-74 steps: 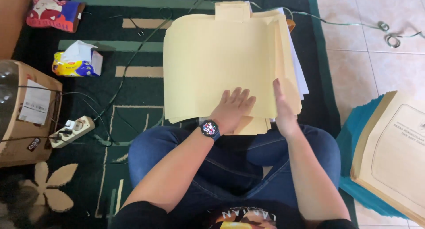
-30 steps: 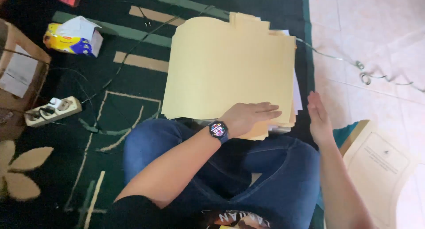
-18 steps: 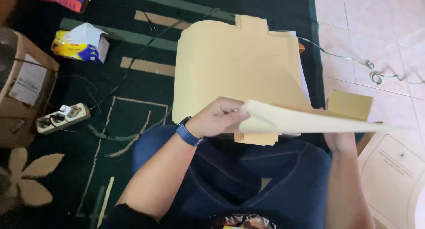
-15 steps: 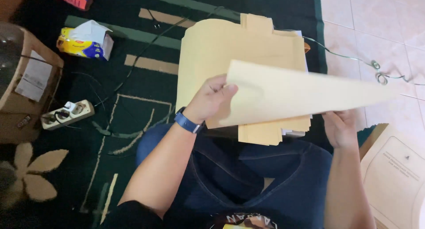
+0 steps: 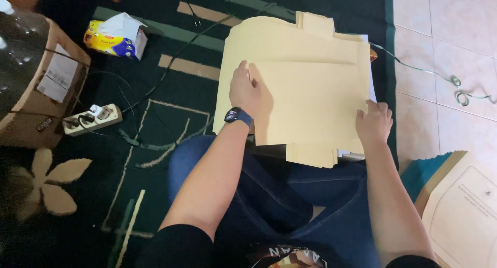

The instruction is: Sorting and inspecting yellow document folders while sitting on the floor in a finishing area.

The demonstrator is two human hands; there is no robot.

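left hand (image 5: 245, 89) flat, fingers spread, on top manila folder (image 5: 310, 105); right hand (image 5: 374, 124) gripping its right edge; folder stack (image 5: 279, 37) beneath.

Single head view — steeply down, close over lap.

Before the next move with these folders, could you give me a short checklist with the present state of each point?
1. Left hand flat on the top folder: ok.
2. Right hand at the folder's right edge: ok.
3. Top folder square with the stack: not ok, edges are staggered.
4. Cable away from the stack: cannot tell.
5. Second pile within reach on the right: ok.
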